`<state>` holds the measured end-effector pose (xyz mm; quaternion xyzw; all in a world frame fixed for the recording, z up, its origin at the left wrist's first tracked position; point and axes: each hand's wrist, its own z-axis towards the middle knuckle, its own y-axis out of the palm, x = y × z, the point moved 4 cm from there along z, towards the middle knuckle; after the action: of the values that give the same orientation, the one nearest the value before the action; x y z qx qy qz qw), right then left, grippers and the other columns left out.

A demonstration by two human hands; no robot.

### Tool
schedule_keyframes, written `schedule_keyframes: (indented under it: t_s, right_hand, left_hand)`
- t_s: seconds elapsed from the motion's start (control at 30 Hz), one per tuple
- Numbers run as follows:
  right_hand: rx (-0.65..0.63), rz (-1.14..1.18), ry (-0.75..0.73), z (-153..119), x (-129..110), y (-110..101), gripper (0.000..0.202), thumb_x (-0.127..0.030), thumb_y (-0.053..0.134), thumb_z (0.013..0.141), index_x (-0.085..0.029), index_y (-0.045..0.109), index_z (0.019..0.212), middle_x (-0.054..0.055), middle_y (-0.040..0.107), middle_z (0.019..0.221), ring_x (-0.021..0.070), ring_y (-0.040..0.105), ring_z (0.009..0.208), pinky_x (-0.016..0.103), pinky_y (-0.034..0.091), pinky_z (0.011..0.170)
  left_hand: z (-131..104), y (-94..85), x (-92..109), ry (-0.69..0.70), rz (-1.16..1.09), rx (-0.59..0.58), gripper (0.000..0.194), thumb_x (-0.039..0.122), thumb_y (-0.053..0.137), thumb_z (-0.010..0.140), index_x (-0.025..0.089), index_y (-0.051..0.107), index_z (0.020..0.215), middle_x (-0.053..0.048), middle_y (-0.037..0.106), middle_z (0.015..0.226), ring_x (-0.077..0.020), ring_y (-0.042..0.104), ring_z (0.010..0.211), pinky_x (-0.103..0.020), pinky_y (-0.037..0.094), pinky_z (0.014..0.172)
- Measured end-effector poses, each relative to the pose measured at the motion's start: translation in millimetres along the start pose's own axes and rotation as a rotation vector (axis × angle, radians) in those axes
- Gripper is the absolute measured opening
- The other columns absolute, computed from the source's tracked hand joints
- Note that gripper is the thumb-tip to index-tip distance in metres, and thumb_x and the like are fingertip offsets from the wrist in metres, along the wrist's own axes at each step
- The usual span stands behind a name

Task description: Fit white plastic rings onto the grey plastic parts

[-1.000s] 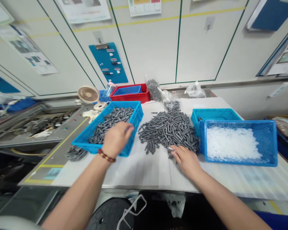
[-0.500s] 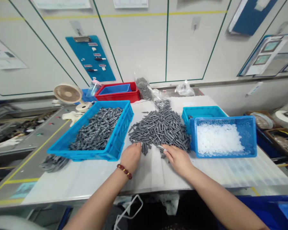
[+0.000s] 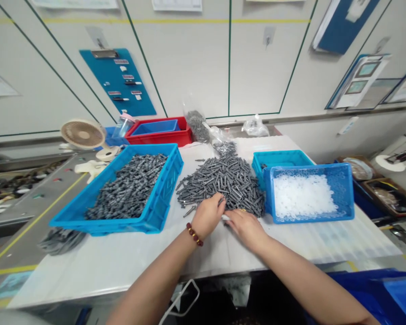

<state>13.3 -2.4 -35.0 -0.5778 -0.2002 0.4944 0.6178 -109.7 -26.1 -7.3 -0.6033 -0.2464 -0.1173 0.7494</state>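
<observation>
A heap of dark grey ribbed plugs point(image 3: 223, 178) lies on the white-covered table point(image 3: 131, 257). At its near edge my left hand point(image 3: 208, 215), with a beaded bracelet, is closed around a dark grey plug. My right hand point(image 3: 245, 228) meets it from the right, its fingers pinched on a small whitish piece that I cannot make out clearly. The fingertips of both hands are close together. One loose plug point(image 3: 190, 211) lies left of my left hand. On the right, a blue bin point(image 3: 348, 194) holds small white rings point(image 3: 302, 196).
A large blue crate point(image 3: 159, 212) of grey plugs stands on the left, with a fan point(image 3: 84, 134) behind it. A red bin point(image 3: 184, 136), plastic bags point(image 3: 198, 125) and a teal bin point(image 3: 280, 155) stand farther back. Grey gloves point(image 3: 61, 240) lie beside the crate.
My left hand has moved right and up to my right hand, and a plug now shows in its fingers. My right hand stays near the heap's front. The view has shifted slightly.
</observation>
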Motion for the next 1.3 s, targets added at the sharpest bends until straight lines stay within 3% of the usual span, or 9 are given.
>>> schedule_keyframes:
  t_s: [0.17,0.3,0.47,0.8,0.9,0.97,1.07,1.13,1.3]
  right_hand:
    - [0.031,-0.132,0.095,-1,8,-6,0.021,-0.037,0.059,0.084,-0.017,0.064,0.087,0.005,0.066,0.080,0.0175,0.059,0.075,0.026,0.039,0.066]
    - [-0.063,-0.225,0.038,1,4,-2,0.026,-0.040,0.057,0.084,-0.017,0.063,0.074,0.004,0.064,0.070,0.0163,0.058,0.069,0.026,0.035,0.061]
    - [-0.163,-0.271,-0.053,1,-7,6,0.027,-0.042,0.061,0.081,-0.016,0.063,0.073,0.005,0.065,0.067,0.0173,0.058,0.069,0.026,0.034,0.060]
    - [-0.203,-0.222,-0.042,-5,-17,15,0.027,-0.040,0.059,0.083,-0.015,0.064,0.075,0.008,0.066,0.067,0.0199,0.060,0.068,0.028,0.037,0.060]
    - [-0.183,-0.188,-0.049,-5,-20,15,0.025,-0.038,0.056,0.085,-0.015,0.064,0.079,0.009,0.065,0.071,0.0210,0.060,0.073,0.029,0.040,0.063]
    - [-0.134,-0.151,-0.072,-4,-20,13,0.021,-0.031,0.051,0.089,-0.014,0.064,0.093,0.009,0.065,0.077,0.0210,0.059,0.077,0.029,0.041,0.066]
    - [-0.082,-0.101,-0.062,-3,-17,5,0.032,-0.018,0.041,0.092,-0.016,0.051,0.122,0.008,0.065,0.089,0.0194,0.058,0.080,0.029,0.042,0.068]
    - [-0.074,-0.036,-0.007,-3,-12,-6,0.038,-0.015,0.038,0.091,-0.017,0.046,0.128,0.008,0.064,0.096,0.0185,0.058,0.082,0.029,0.042,0.071]
    - [-0.079,0.166,0.126,-5,-5,-37,0.024,-0.026,0.037,0.093,-0.019,0.056,0.106,0.004,0.064,0.095,0.0163,0.058,0.085,0.026,0.039,0.071]
  left_hand:
    - [2,-8.5,-23,-0.022,-0.125,0.046,0.015,0.025,0.041,0.085,0.019,0.054,0.079,-0.001,0.058,0.065,-0.0161,0.055,0.062,-0.025,0.039,0.060]
    - [0,-12.7,-35,-0.118,-0.613,0.086,0.020,0.035,0.042,0.083,0.018,0.052,0.079,0.002,0.054,0.061,-0.0128,0.049,0.055,-0.022,0.037,0.054]
    - [-2,0.9,-22,-0.184,-1.091,-0.060,0.025,0.042,0.048,0.080,0.017,0.051,0.079,0.004,0.050,0.057,-0.0088,0.042,0.051,-0.019,0.033,0.052]
    - [-14,16.0,-4,-0.166,-1.097,-0.233,0.030,0.046,0.045,0.082,0.016,0.050,0.079,0.003,0.048,0.057,-0.0095,0.041,0.053,-0.022,0.034,0.054]
    - [-14,15.2,-5,-0.170,-1.074,-0.195,0.031,0.046,0.045,0.083,0.015,0.053,0.084,0.003,0.046,0.060,-0.0099,0.041,0.055,-0.022,0.034,0.054]
    - [-13,10.4,-10,-0.180,-1.058,-0.131,0.034,0.044,0.046,0.083,0.014,0.057,0.094,0.003,0.044,0.062,-0.0096,0.040,0.056,-0.022,0.032,0.052]
    - [-9,1.4,-23,-0.173,-1.062,-0.055,0.042,0.041,0.050,0.082,0.012,0.057,0.112,0.005,0.039,0.061,-0.0084,0.036,0.054,-0.021,0.029,0.050]
    - [-6,-1.4,-28,-0.148,-1.106,-0.078,0.046,0.040,0.048,0.083,0.012,0.053,0.119,0.006,0.035,0.060,-0.0077,0.032,0.051,-0.021,0.027,0.049]
    - [-4,-3.3,-26,-0.098,-1.087,-0.115,0.033,0.036,0.048,0.082,0.015,0.051,0.108,0.007,0.035,0.058,-0.0068,0.031,0.047,-0.019,0.026,0.044]
